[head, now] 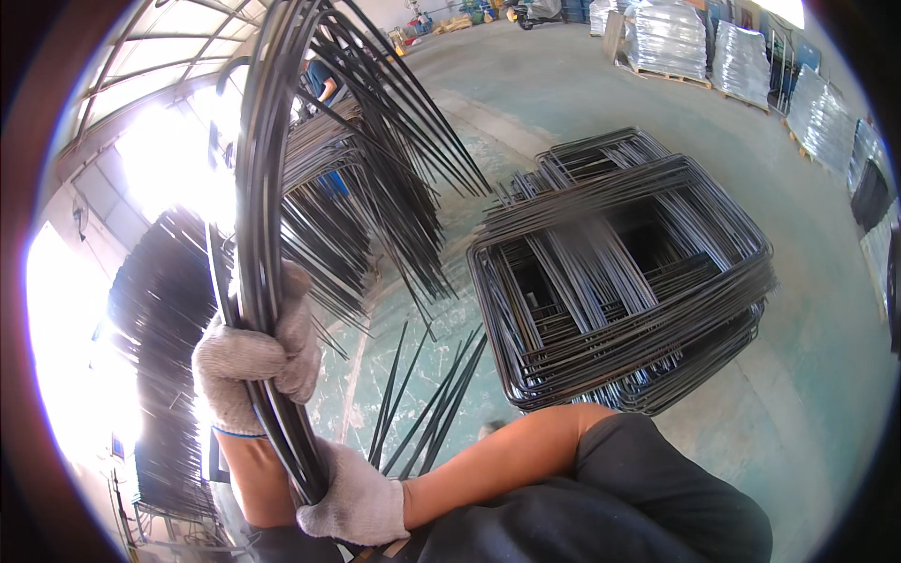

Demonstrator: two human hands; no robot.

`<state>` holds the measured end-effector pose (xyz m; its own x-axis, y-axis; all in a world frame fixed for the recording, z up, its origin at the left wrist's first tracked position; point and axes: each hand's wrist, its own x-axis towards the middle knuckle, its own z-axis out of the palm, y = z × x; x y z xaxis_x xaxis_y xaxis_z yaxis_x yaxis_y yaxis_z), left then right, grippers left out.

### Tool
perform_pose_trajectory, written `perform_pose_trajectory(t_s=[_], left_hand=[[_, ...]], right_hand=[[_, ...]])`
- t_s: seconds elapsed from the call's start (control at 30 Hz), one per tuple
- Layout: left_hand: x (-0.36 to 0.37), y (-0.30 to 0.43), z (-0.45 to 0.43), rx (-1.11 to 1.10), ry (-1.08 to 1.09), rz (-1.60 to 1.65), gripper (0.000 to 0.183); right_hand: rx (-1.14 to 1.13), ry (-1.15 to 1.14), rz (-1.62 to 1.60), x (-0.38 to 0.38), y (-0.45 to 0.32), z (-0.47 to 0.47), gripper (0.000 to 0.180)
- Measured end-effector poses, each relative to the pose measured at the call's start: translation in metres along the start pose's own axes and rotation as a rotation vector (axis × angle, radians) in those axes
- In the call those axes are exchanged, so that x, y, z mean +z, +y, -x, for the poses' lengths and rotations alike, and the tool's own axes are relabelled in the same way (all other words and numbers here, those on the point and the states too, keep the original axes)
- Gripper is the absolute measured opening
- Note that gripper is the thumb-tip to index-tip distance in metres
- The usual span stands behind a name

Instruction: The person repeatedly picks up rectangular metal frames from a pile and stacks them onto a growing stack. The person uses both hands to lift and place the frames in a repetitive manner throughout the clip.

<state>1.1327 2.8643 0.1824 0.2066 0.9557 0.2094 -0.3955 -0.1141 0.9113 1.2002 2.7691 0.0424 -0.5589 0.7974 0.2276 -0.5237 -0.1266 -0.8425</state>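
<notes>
A bundle of dark bent metal rods (259,176) stands upright before me, curving over at the top. My left hand (257,352), in a knitted glove, is closed around its middle. Lower down, my right hand (355,492), also gloved, grips the bundle near its bottom end. The rods' far legs hang down to the right past the bend. Just behind the bundle hang many similar bent rods (394,183), overlapping it in view, so where one group ends is hard to tell.
A large stack of rounded rectangular metal frames (598,281) lies on the floor at right. More dark rods (162,352) hang at left. Wrapped pallet loads (669,42) line the far right wall. Part of a person (322,81) shows behind the rods.
</notes>
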Motion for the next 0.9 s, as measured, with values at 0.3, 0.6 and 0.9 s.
perform_pose_trajectory(t_s=[0.3, 0.6, 0.9], left_hand=[[0.018, 0.025, 0.036, 0.07, 0.032, -0.006, 0.073], [0.04, 0.035, 0.078, 0.059, 0.035, -0.043, 0.067], [0.043, 0.035, 0.096, 0.069, 0.21, 0.023, 0.07]], right_hand=[[-0.219, 0.008, 0.003, 0.03, -0.032, 0.033, 0.073], [-0.027, -0.091, -0.019, 0.049, -0.054, 0.078, 0.07], [-0.045, -0.183, 0.03, 0.043, -0.06, 0.092, 0.064]])
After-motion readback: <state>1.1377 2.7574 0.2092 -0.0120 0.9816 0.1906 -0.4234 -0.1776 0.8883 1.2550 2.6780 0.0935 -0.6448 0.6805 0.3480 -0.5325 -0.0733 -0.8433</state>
